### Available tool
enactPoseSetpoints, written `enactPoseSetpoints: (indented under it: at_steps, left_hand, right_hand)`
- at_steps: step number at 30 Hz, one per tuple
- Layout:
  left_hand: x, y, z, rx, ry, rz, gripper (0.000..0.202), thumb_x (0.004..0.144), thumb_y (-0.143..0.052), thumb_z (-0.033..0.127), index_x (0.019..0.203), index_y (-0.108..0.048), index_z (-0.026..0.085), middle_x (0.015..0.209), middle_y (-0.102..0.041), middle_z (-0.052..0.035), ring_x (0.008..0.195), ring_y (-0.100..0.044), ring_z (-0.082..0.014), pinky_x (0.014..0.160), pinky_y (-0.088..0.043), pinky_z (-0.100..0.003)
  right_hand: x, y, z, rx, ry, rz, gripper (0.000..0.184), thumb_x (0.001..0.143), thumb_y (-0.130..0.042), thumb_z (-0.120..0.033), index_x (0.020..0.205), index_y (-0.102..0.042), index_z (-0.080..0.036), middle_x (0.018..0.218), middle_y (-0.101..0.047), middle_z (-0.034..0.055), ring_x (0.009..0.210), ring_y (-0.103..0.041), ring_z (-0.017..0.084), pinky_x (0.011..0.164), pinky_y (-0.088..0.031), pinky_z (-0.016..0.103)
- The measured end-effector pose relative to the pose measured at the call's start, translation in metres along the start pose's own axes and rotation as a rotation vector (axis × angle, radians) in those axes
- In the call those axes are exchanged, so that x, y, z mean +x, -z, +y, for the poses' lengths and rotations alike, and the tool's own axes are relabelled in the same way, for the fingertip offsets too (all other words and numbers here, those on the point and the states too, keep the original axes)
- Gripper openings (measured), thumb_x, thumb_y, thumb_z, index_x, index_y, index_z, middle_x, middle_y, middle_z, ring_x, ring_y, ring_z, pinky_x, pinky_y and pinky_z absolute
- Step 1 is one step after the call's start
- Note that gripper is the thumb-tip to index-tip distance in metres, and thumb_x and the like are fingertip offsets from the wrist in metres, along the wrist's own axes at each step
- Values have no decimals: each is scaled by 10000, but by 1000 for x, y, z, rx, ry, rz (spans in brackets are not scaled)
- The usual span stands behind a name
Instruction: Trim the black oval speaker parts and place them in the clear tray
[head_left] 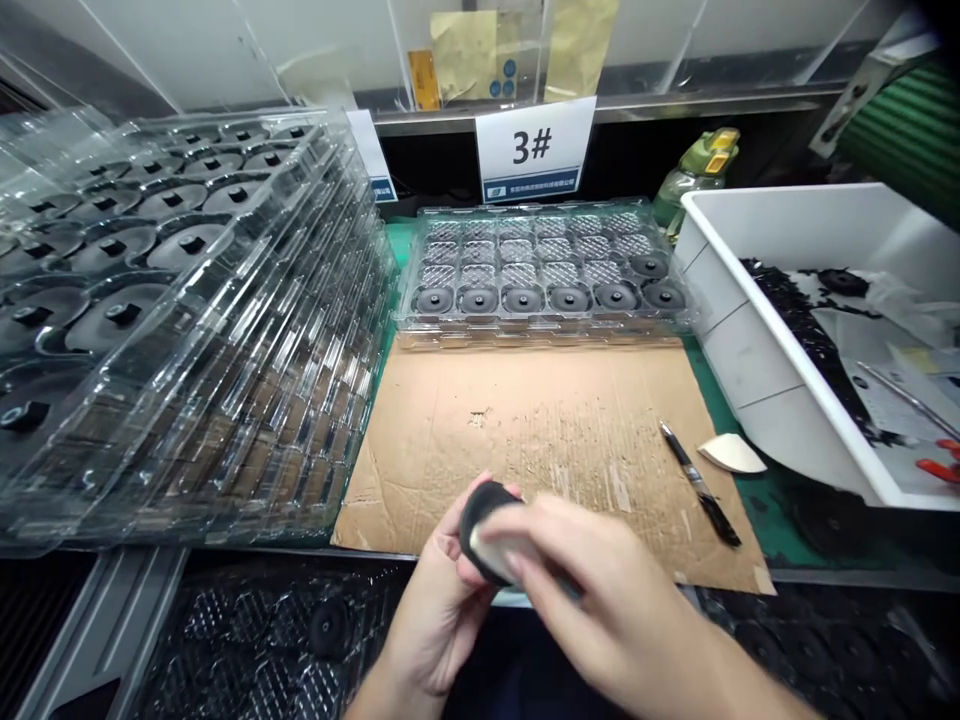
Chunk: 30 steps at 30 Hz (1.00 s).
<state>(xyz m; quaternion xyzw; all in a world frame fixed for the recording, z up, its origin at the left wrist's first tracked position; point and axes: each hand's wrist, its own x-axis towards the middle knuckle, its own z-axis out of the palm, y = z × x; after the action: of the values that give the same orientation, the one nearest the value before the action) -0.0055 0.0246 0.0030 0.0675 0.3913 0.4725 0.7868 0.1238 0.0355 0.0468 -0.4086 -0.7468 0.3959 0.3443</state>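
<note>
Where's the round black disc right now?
Low in the middle of the head view: the round black disc is held in the left hand, the right hand touching it, over the near edge of the cardboard sheet.

black round disc point(480, 515), tilted, above cardboard

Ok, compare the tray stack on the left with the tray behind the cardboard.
The tray stack is many layers tall; the back tray lies low. The tray stack's top layer shows black discs throughout; the back tray has them mainly in its front row. Both are clear plastic.
</note>
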Motion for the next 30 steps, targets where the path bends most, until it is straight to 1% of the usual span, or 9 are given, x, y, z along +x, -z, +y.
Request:
enactPoseSetpoints:
  at_steps: [4,8,13,15,18,22,24,27,30]
  left_hand:
    - [-1,-2,3,32,2,-60,485,486,-852,310,949,-715,257,960,-726,-26,928,-660,-166,842,-493,-210]
    - [-4,-1,4,31,4,-65,614,408,-874,310,996,-699,278,1034,-715,-23,938,-657,-186,828,-506,-230]
    - [-7,-7,0,104,57,-70,606,434,-864,350,1011,-692,277,977,-716,-18,974,-642,-190,931,-455,-265]
    - [-8,-7,2,101,41,-80,635,412,-864,369,1016,-689,280,1026,-706,-26,983,-637,-206,937,-455,-291]
    - [-9,-7,3,87,27,-70,605,436,-860,351,1013,-691,281,1063,-696,-35,986,-633,-209,901,-470,-287]
    - [-8,-10,1,80,58,-84,478,524,-842,283,980,-702,311,1036,-708,-9,985,-630,-178,919,-451,-263]
    - [-8,-9,1,80,47,-99,538,491,-851,317,1006,-696,292,1054,-705,-30,996,-629,-210,948,-444,-305]
    - [-8,-6,2,49,54,-111,640,392,-874,351,1001,-697,267,1049,-708,-50,948,-649,-222,878,-487,-297]
    - [-7,-5,-1,14,78,-111,649,365,-889,325,983,-704,260,1012,-717,-33,914,-656,-176,806,-495,-215]
  right_hand:
    - [-5,-3,5,-38,130,228,272,886,-436,-80,1126,-556,-124,907,-644,86,815,-599,169,739,-502,299]
    - [-12,1,2,73,56,44,228,854,-481,-61,1022,-595,-164,881,-653,41,758,-610,120,678,-503,207]
    - [-11,4,0,-39,125,238,259,889,-437,-84,1112,-566,-116,895,-649,90,808,-605,166,730,-510,292]
    - [-14,5,1,-1,159,179,253,878,-464,-67,1097,-570,-134,897,-660,72,801,-612,149,736,-513,263]
    - [-16,8,0,47,73,55,220,856,-490,-63,1015,-595,-174,846,-656,25,735,-613,112,677,-510,200]
    - [-13,10,-2,-25,124,212,248,891,-435,-97,1100,-557,-151,868,-654,64,785,-610,157,715,-522,284]
    - [-17,13,-2,-23,166,168,237,906,-442,-100,1107,-550,-164,891,-666,56,800,-618,148,733,-522,266]
    - [-29,24,-1,-42,51,22,203,905,-465,-110,1040,-576,-212,871,-668,13,758,-622,122,687,-508,208]
    - [-31,34,2,-243,14,122,229,917,-421,-128,1067,-584,-184,794,-644,35,677,-587,149,602,-459,260]
